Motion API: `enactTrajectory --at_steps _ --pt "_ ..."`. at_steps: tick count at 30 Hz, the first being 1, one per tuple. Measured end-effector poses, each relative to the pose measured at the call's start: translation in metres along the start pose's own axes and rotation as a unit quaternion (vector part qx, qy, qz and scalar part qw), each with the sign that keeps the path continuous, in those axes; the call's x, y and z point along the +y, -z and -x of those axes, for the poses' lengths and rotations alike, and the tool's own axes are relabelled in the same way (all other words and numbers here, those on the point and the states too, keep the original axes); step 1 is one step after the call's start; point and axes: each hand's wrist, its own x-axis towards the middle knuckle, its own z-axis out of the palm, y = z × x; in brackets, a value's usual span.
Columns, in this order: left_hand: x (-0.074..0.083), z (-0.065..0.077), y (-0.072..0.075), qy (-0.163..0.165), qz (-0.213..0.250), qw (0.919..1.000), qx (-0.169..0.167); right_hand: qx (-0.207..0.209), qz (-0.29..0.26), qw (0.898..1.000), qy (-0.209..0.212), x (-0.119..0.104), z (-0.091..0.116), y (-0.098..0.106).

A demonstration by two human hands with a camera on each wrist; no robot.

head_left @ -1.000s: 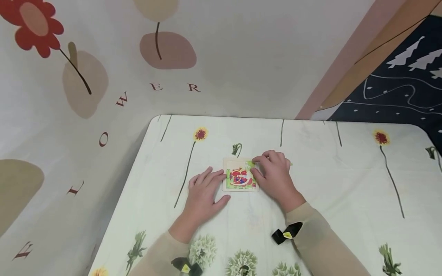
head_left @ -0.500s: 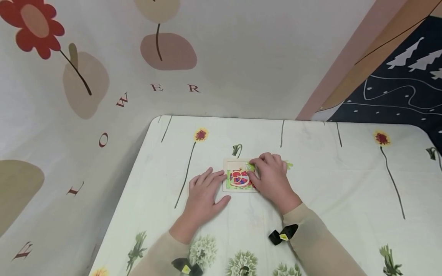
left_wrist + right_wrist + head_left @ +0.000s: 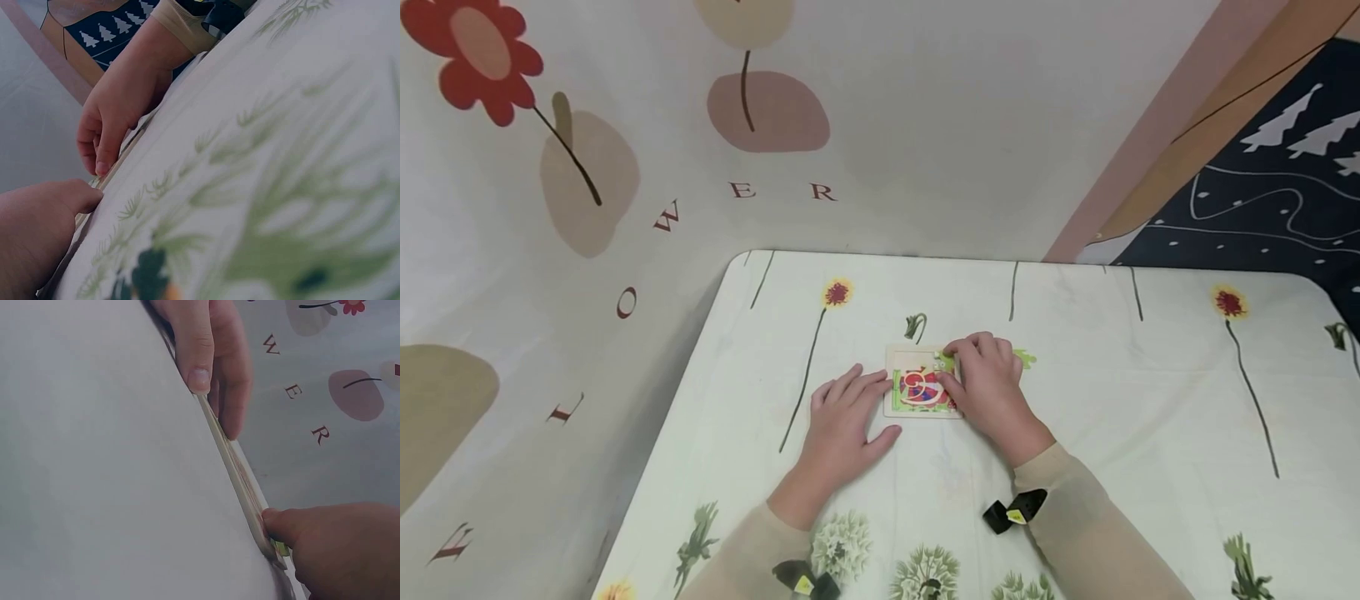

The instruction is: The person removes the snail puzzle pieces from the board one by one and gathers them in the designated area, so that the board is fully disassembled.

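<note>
Lying flat on the worktop [image 3: 1135, 400], the board [image 3: 910, 357] sits between the two hands, its picture mostly red and green, with pale strokes curling across the red. The left hand [image 3: 844, 421] has its fingers stretched out and slightly apart, the forefinger touching the board's left edge and the thumb near the closest corner. The right hand [image 3: 994, 392] bends over the opposite side, thumb and forefinger pinching the green piece [image 3: 944, 364] at the upper right. Dark red letters [image 3: 741, 190] on the wall [image 3: 940, 125] curve upward, spelling FLOWER. Each sleeve wears a black band with a yellow label [image 3: 1017, 516] too small to read. The worktop's far edge runs well beyond the board; its left edge slants past the left hand, while wider room spreads rightward.
</note>
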Motion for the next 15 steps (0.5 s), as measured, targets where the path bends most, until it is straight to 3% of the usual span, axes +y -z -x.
enactTrajectory --at_steps 15 --pt "0.0002 -0.0007 -0.0002 0.0 -0.003 1.0 -0.004 0.032 -0.004 0.997 0.065 0.0045 -0.0016 -0.0005"
